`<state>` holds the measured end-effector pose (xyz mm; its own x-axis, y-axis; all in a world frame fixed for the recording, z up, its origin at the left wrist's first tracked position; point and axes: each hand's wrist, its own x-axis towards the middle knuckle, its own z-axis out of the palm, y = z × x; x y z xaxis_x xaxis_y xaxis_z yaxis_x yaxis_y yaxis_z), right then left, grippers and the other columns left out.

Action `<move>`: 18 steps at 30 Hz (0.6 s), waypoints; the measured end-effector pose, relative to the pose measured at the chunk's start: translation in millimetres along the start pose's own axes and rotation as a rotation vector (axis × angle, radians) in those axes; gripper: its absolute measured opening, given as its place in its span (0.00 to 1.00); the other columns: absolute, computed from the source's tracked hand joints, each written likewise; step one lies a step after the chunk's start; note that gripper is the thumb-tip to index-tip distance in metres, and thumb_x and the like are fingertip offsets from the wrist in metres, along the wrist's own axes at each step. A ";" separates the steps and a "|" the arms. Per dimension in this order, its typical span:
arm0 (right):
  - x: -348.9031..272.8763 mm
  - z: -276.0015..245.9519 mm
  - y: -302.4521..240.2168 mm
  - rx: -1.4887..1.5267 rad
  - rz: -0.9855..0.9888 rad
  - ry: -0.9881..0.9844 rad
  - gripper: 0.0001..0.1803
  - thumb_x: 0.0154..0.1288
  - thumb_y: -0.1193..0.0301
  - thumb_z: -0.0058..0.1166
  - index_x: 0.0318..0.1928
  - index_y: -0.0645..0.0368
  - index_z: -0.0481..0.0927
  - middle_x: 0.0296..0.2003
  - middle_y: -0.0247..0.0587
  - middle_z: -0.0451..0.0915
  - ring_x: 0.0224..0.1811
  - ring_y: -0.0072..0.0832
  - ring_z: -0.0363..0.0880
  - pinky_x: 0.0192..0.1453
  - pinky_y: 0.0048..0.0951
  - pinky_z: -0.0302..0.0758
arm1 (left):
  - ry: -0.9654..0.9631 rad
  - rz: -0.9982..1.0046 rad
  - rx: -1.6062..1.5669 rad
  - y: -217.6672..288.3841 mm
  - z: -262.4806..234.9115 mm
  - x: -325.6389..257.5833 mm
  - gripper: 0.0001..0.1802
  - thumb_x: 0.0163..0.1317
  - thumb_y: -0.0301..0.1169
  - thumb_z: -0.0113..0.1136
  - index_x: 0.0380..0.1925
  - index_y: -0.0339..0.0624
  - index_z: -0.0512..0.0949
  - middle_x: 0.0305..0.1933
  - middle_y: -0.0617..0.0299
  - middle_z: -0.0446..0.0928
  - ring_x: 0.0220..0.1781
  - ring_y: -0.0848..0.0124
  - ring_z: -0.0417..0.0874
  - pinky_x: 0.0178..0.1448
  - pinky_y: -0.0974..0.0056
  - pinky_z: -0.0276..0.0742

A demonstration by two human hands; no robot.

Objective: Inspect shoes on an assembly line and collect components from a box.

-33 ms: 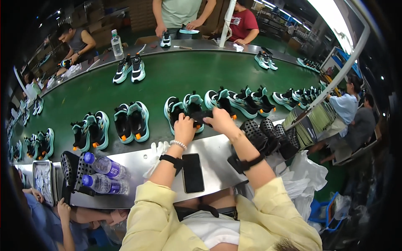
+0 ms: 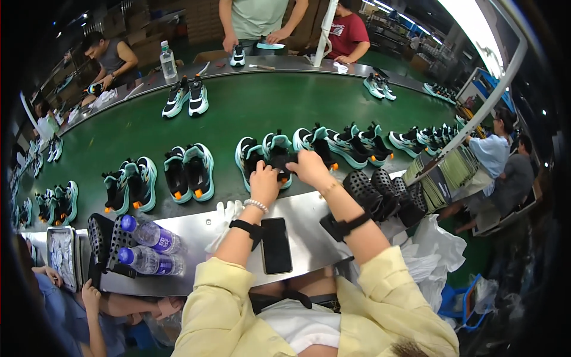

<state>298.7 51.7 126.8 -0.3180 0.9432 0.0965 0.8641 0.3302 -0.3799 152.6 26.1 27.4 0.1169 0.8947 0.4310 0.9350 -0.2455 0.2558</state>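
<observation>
Seen from above, a person in a pale yellow jacket reaches both arms forward over a steel ledge point(image 2: 309, 238). A black phone point(image 2: 276, 244) lies flat on that ledge between the forearms. To the left are two water bottles point(image 2: 146, 247) with purple caps, lying on their sides; to the right, a stack of black perforated insoles point(image 2: 380, 193).

The left hand point(image 2: 263, 181) and right hand point(image 2: 309, 166) meet on a pair of teal and black shoes point(image 2: 264, 156) at the near edge of a green conveyor belt point(image 2: 250, 113). The fingers of both hands curl down onto the dark opening of one shoe, apparently pinching its tongue or collar; the fingertips themselves are hidden.

More pairs sit in a row on either side, and others farther back. Across the belt, other workers handle shoes.

A likely risk: if the belt is moving, the shoe could drag from the grip, tip over, or knock the neighbouring pair close on its right.
</observation>
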 end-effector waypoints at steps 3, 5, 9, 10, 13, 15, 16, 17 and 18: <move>35.6 37.9 -23.9 -0.197 0.010 0.079 0.14 0.55 0.62 0.63 0.32 0.63 0.82 0.34 0.51 0.83 0.40 0.43 0.84 0.44 0.38 0.81 | 0.051 -0.030 0.016 -9.1 4.7 -5.1 0.17 0.47 0.41 0.69 0.36 0.47 0.84 0.39 0.63 0.78 0.55 0.61 0.70 0.47 0.57 0.73; 52.1 57.3 -20.8 -0.351 0.022 0.078 0.09 0.55 0.65 0.63 0.31 0.59 0.84 0.34 0.46 0.84 0.40 0.38 0.85 0.43 0.35 0.81 | 0.040 -0.027 -0.002 -4.4 3.0 -2.2 0.16 0.46 0.41 0.69 0.33 0.44 0.84 0.39 0.63 0.78 0.56 0.60 0.70 0.48 0.57 0.73; 65.9 100.3 -23.5 -0.308 0.149 0.027 0.07 0.58 0.71 0.55 0.32 0.57 0.86 0.36 0.47 0.85 0.41 0.38 0.85 0.44 0.34 0.82 | 0.049 -0.032 0.007 -13.1 4.2 -16.6 0.13 0.46 0.38 0.69 0.29 0.41 0.82 0.37 0.60 0.79 0.52 0.57 0.72 0.48 0.55 0.73; 70.6 105.8 -22.1 -0.263 0.198 0.004 0.08 0.60 0.72 0.53 0.33 0.58 0.86 0.37 0.48 0.85 0.42 0.39 0.85 0.45 0.35 0.82 | 0.001 -0.062 -0.036 -13.9 1.7 -18.4 0.13 0.47 0.37 0.69 0.30 0.42 0.82 0.36 0.60 0.79 0.49 0.58 0.74 0.48 0.55 0.73; 83.2 119.2 -14.9 -0.186 0.250 0.090 0.08 0.59 0.73 0.52 0.33 0.60 0.85 0.36 0.50 0.84 0.40 0.42 0.85 0.44 0.37 0.82 | -0.046 -0.072 -0.065 -9.7 -5.4 -19.7 0.14 0.49 0.37 0.68 0.32 0.42 0.80 0.36 0.59 0.80 0.44 0.58 0.77 0.48 0.56 0.73; 90.7 123.7 -11.1 -0.200 0.260 0.069 0.10 0.61 0.73 0.50 0.36 0.59 0.84 0.38 0.49 0.84 0.42 0.41 0.85 0.44 0.37 0.82 | -0.070 -0.085 -0.066 -7.0 -6.2 -18.1 0.14 0.49 0.37 0.67 0.33 0.42 0.81 0.36 0.59 0.79 0.45 0.59 0.76 0.48 0.56 0.72; 93.7 122.6 -4.3 -0.182 0.268 0.070 0.10 0.61 0.73 0.50 0.36 0.59 0.84 0.38 0.49 0.84 0.42 0.42 0.85 0.44 0.37 0.82 | -0.057 -0.084 -0.021 -1.1 -4.7 -16.6 0.13 0.50 0.37 0.67 0.33 0.43 0.80 0.36 0.60 0.79 0.45 0.60 0.76 0.48 0.56 0.72; 97.0 120.7 3.9 -0.164 0.283 0.075 0.10 0.60 0.73 0.50 0.36 0.59 0.84 0.38 0.49 0.84 0.42 0.42 0.85 0.44 0.38 0.82 | -0.045 -0.076 0.021 7.1 -1.8 -12.3 0.13 0.50 0.38 0.66 0.33 0.43 0.80 0.36 0.61 0.79 0.45 0.60 0.76 0.47 0.56 0.71; 93.8 118.3 7.0 -0.119 0.252 0.120 0.10 0.60 0.74 0.49 0.37 0.59 0.84 0.38 0.50 0.84 0.43 0.42 0.84 0.44 0.40 0.82 | -0.016 -0.057 0.092 10.8 2.2 -10.1 0.12 0.51 0.38 0.66 0.32 0.44 0.80 0.36 0.61 0.79 0.45 0.61 0.75 0.46 0.57 0.70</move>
<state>228.8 138.1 24.3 -0.0456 0.9913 0.1235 0.9519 0.0806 -0.2957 162.3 15.3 23.9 0.0679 0.9124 0.4037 0.9669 -0.1599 0.1987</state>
